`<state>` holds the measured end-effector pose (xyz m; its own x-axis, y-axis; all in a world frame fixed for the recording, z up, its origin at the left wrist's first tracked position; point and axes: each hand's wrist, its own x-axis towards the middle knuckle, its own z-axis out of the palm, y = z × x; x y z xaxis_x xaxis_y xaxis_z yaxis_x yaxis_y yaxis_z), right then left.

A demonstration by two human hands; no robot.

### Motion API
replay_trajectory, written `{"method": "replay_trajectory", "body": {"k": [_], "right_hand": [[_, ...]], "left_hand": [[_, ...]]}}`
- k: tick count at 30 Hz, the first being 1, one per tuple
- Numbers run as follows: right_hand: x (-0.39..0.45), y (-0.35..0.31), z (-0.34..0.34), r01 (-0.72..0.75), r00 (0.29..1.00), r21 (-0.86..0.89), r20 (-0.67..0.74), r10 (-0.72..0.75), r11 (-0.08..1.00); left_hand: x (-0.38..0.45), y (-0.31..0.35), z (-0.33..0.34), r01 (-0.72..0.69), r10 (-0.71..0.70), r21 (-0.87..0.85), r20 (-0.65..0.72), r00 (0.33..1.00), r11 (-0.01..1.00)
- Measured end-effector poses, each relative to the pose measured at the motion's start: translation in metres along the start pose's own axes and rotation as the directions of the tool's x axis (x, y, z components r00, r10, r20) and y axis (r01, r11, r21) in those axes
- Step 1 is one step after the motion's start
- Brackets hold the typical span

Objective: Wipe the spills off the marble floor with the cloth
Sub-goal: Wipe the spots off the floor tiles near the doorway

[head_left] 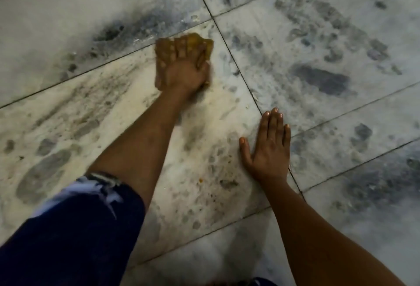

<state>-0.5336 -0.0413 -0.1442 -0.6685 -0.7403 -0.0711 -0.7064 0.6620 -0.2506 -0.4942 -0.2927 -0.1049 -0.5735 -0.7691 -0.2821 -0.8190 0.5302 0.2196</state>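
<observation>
While my left hand (185,69) bears down on the cloth (205,45), its fingers curl over the top of the yellow-brown wad and grip it against the floor (68,108), well out ahead of me and left of centre. I see the cloth sitting at the far corner of a pale, cream-tinted tile, just short of the point where two dark grout lines (229,42) cross; its edges and my knuckles are blurred, so I cannot tell how it is folded. My left forearm runs back toward me to a dark blue sleeve (75,229) pushed up near the elbow, with a white patch on its cuff. My right hand (269,149) lies nearer to me and to the right, flat on the marble with the fingers straight and held close together, the thumb spread out to the left, holding nothing. Its fingertips reach a diagonal grout line. Between my two arms, on the near part of the same tile, small orange-brown specks (201,180) and a darker smudge (228,183) lie on the stone, just left of my right wrist. Grey and black mottling marks the tiles to the right and across the far left.
</observation>
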Motion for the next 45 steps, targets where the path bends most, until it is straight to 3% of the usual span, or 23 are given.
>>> {"method": "replay_trajectory", "body": {"k": [4,9,12,14,16,19,22,24,27,29,32,36,39,42,45], "right_hand": [[0.000,0.000,0.000,-0.007,1.000,-0.012,0.003,0.007,1.000],[0.000,0.001,0.000,0.011,1.000,-0.019,0.015,-0.011,1.000],[-0.002,0.001,0.000,0.015,1.000,-0.012,0.010,-0.015,1.000],[-0.001,0.002,-0.001,0.014,1.000,-0.012,0.012,-0.013,1.000],[-0.002,0.001,-0.004,0.010,0.999,-0.011,0.034,-0.010,1.000],[-0.001,0.002,-0.010,0.005,0.996,0.001,0.089,-0.005,1.000],[-0.012,0.010,-0.013,0.062,0.987,0.053,0.145,-0.069,0.997],[-0.035,0.020,-0.013,0.100,0.985,0.046,0.135,-0.106,0.994],[-0.075,0.035,-0.009,0.068,0.993,0.011,0.098,-0.069,0.998],[-0.083,0.038,-0.009,0.058,0.995,-0.002,0.085,-0.058,0.998],[-0.081,0.038,-0.009,0.045,0.996,-0.023,0.082,-0.043,0.999],[-0.081,0.038,-0.008,0.051,0.995,-0.015,0.092,-0.049,0.999],[-0.081,0.039,-0.011,0.037,0.996,-0.016,0.084,-0.035,0.999],[-0.081,0.036,-0.011,0.032,0.996,-0.024,0.083,-0.030,0.999],[-0.081,0.035,-0.011,0.032,0.996,-0.025,0.079,-0.030,0.999]], "left_hand": [[-0.059,0.008,0.038,-0.293,0.289,0.119,0.047,0.956,0.949],[-0.135,-0.073,0.044,-0.558,0.555,0.171,0.069,0.829,0.812],[-0.110,-0.108,0.022,-0.494,0.485,0.195,0.095,0.869,0.847],[-0.095,-0.102,0.012,-0.373,0.356,0.167,0.128,0.926,0.913],[-0.097,-0.086,0.013,-0.332,0.301,0.163,0.190,0.935,0.929],[-0.128,-0.065,0.025,-0.469,0.412,0.199,0.271,0.870,0.860],[-0.184,-0.062,0.043,-0.610,0.550,0.129,0.318,0.772,0.782],[-0.216,-0.076,0.055,-0.661,0.616,0.104,0.279,0.737,0.743],[-0.221,-0.113,0.059,-0.647,0.633,0.159,0.135,0.762,0.746],[-0.198,-0.125,0.047,-0.571,0.570,0.193,0.070,0.819,0.798],[-0.153,-0.100,0.030,-0.371,0.367,0.133,0.053,0.929,0.919],[-0.143,-0.034,0.044,-0.225,0.223,0.101,0.029,0.974,0.969],[-0.193,-0.005,0.072,-0.359,0.361,0.156,0.014,0.932,0.920],[-0.252,-0.020,0.091,-0.480,0.486,0.153,-0.006,0.874,0.864],[-0.270,-0.069,0.091,-0.428,0.435,0.125,-0.029,0.900,0.895]]}}
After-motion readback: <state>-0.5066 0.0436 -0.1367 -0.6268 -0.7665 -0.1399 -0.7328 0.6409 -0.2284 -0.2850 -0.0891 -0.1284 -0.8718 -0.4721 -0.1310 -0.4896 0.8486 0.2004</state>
